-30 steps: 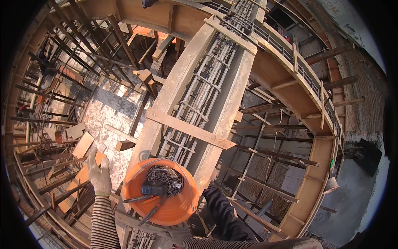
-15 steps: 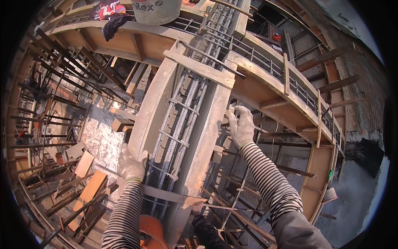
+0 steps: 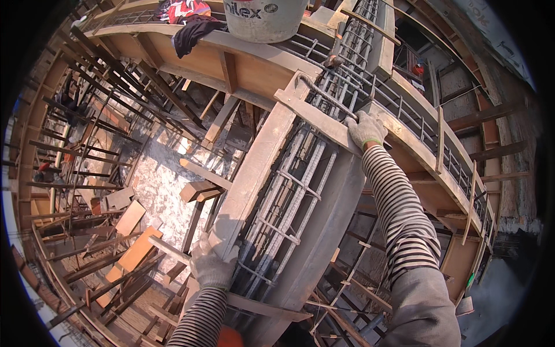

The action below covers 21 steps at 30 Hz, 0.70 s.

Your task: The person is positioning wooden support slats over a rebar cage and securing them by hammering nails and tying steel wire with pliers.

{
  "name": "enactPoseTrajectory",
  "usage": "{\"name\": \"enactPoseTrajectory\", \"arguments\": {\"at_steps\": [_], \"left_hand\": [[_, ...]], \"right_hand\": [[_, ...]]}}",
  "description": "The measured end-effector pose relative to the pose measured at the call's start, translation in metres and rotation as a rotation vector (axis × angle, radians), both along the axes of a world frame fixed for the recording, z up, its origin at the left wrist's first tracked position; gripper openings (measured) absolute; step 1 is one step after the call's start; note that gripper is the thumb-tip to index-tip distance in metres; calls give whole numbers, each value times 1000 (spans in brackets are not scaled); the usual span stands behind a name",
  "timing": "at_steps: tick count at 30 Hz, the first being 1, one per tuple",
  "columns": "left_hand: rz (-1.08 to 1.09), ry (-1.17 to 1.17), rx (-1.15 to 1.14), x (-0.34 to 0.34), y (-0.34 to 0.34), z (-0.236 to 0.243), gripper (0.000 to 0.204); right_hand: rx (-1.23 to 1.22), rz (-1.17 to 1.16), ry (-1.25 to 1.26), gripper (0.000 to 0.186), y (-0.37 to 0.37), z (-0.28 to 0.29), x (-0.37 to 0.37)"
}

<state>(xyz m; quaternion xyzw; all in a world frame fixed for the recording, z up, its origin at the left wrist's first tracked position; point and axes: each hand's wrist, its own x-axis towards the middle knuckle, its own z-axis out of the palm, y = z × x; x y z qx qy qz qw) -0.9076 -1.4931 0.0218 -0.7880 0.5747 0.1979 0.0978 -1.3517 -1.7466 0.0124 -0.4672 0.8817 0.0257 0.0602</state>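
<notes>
On the left side board [image 3: 258, 182] of the beam formwork [image 3: 319, 243], toward its near end, the gloved left hand [image 3: 213, 264] grasps the top edge, thumb on the inner side and fingers on the outer. At the formwork's far right corner, the gloved right hand [image 3: 367, 128] lies with curled fingers over the right end of the upper wooden crosspiece [image 3: 318, 122]. Its fingertips meet the end of a loose bent steel bar [image 3: 325, 95], and I cannot tell whether they grip the bar, the wood or neither. Both forearms wear black-and-pale striped sleeves.

Inside the formwork, between its two side boards, lies the rebar cage [image 3: 296, 202]: ribbed lengthwise bars tied with square stirrups [image 3: 278, 229]. The lower crosspiece [image 3: 269, 308] spans the formwork near its close end, and an orange bucket [image 3: 230, 337] shows partly just below that.

Across the formwork's far end runs a curved plywood form [image 3: 191, 55], with more steel along its top. Left of that crossing, a whitish plastic bucket [image 3: 263, 23] stands on the curved form, and a dark cloth [image 3: 195, 34] hangs over its edge beside red-and-white fabric [image 3: 191, 10]. Well to the left of the formwork and below it, an orange-brown board [image 3: 137, 250] lies among timber props.
</notes>
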Motion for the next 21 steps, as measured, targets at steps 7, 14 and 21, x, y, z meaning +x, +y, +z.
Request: {"name": "enactPoseTrajectory", "arguments": {"at_steps": [7,14,21], "left_hand": [[-64,43,120,17,-2,-12,98],[-103,209,12,34,12,-11,89],[-142,273,42,42,17,-2,85]], "right_hand": [[-361,-55,56,53,21,-30,8],[-591,340,-28,46,50,-44,-17],[-18,869,-723,37,156,107,286]]}}
